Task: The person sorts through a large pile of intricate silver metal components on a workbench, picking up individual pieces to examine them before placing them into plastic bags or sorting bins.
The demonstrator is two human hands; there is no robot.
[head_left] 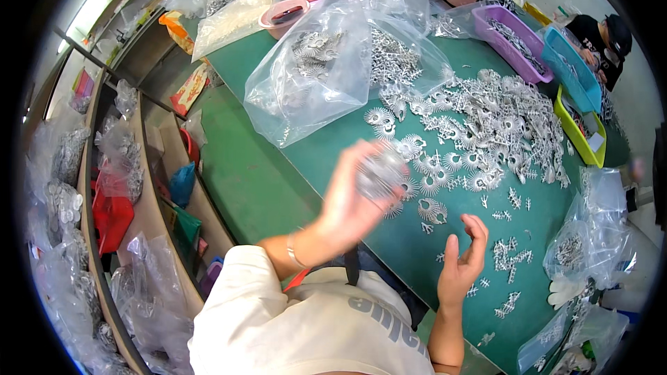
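At far left, a shelf (144,194) carries clear bags of parts and stands apart from the bench (415,253), with green floor between. Left hand (353,194): wrist ringed by a bracelet (294,253), fingers curved around a bundle of grey metal pieces (382,175), raised at the bench's near-left edge. Hand and bundle are blurred; the bundle's long axis and exact finger contact cannot be told. Beyond it lies an open clear bag (299,101) with similar pieces inside. In this view, round fan-shaped pieces (432,210) lie immediately right of the bundle, making the left hand the nearer of the two to most of them; clearance above the bench cannot be judged. Right hand (461,264): thumb and fingers apart, fingers lightly bent and pointing away from the body, no piece seen in it. It is positioned right of the left hand and closer to the body, short of the main pile (514,121). That pile lies ahead and to the right of the left hand, its longer run slanting from far left to near right. Small branch-shaped pieces (513,258) lie just right of the right hand, the nearer hand to them. Beyond the pile, a purple basket (503,54) and a yellow-green basket (588,157) border the far right.
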